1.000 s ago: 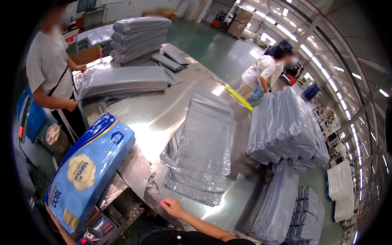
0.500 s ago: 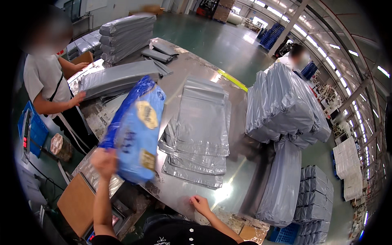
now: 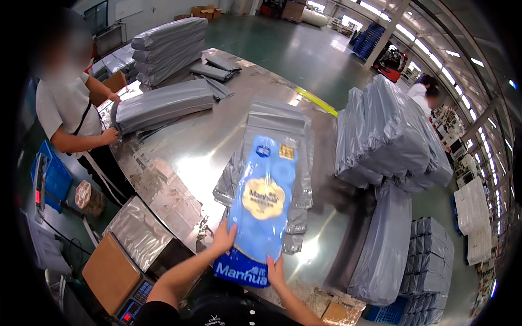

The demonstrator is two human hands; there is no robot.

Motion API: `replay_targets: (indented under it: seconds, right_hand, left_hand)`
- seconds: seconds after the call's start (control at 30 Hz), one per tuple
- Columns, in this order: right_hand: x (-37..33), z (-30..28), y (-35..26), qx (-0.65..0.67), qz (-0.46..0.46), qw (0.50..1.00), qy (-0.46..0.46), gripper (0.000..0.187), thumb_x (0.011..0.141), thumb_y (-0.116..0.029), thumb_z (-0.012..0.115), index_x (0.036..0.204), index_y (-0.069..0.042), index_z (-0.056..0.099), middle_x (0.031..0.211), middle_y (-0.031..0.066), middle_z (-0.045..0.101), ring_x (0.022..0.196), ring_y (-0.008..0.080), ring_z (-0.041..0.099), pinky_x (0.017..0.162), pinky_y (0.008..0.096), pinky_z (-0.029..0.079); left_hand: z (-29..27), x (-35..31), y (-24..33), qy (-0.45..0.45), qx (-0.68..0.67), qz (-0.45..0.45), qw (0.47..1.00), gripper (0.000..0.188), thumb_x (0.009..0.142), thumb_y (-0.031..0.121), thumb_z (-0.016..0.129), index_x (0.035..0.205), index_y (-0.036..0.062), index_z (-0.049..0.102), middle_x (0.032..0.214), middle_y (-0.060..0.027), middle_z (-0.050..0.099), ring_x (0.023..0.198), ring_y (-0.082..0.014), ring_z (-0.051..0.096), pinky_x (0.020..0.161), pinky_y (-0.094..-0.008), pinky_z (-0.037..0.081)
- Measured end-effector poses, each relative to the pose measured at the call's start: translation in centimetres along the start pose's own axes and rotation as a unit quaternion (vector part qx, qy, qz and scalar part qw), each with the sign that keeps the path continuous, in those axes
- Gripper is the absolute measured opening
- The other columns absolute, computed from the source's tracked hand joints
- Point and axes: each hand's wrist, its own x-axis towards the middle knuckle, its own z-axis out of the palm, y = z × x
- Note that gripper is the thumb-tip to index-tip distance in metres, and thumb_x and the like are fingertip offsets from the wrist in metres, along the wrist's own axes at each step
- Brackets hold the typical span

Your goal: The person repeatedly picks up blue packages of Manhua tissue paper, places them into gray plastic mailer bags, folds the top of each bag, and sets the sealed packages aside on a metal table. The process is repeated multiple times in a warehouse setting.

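Observation:
A blue plastic package [image 3: 262, 157] with a cream label and a darker blue end is held lengthwise before me, its dark end nearest my body. My left hand [image 3: 224, 239] grips its left edge near that end. On the opposite edge, my right hand [image 3: 275, 270] grips the lower corner; some fingers of both hands are hidden behind the package. Beneath it, several flat grey plastic bags [image 3: 274, 117] lie in a loose, fanned pile on the metal table [image 3: 217, 136], partly covered from sight.
A co-worker's hands [image 3: 110, 136] hold a long grey bundle [image 3: 166, 108] at the left. Wrapped grey bundles [image 3: 168, 46] are stacked beyond it. A tall heap of grey bundles [image 3: 380, 136] stands on the table's right side. A scale [image 3: 133, 304] with a brown board [image 3: 111, 271] sits at lower left.
The blue package has swung from the left to the middle, turned end for end, and now lies over the grey bags. My right hand has joined the left on it.

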Motion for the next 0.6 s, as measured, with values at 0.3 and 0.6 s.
replay_targets:
  seconds: [0.3, 0.6]
  right_hand:
    - [-6.4, -12.4, 9.0, -0.131, 0.158, 0.979, -0.011, 0.046, 0.092, -0.030, 0.057, 0.120, 0.004, 0.045, 0.096, 0.0122, 0.059, 0.088, 0.0237, 0.057, 0.082, 0.0388, 0.046]
    - [32.2, -12.0, -4.8, -0.517, -0.169, 0.807, 0.230, 0.047, 0.087, -0.042, 0.056, 0.122, -0.010, 0.055, 0.125, 0.0118, 0.054, 0.119, 0.0338, 0.045, 0.101, 0.0455, 0.034]
  left_hand:
    - [0.3, -1.2, -0.4, -0.168, 0.023, 0.078, 0.982, 0.030, 0.093, 0.019, 0.048, 0.117, 0.0040, 0.058, 0.105, -0.0209, 0.060, 0.100, -0.0392, 0.056, 0.087, -0.0441, 0.045]
    - [12.2, 27.2, 2.1, -0.084, 0.406, 0.341, 0.844, 0.043, 0.072, 0.009, 0.065, 0.114, 0.0067, 0.059, 0.110, -0.0144, 0.056, 0.105, -0.0296, 0.056, 0.083, -0.0412, 0.050]
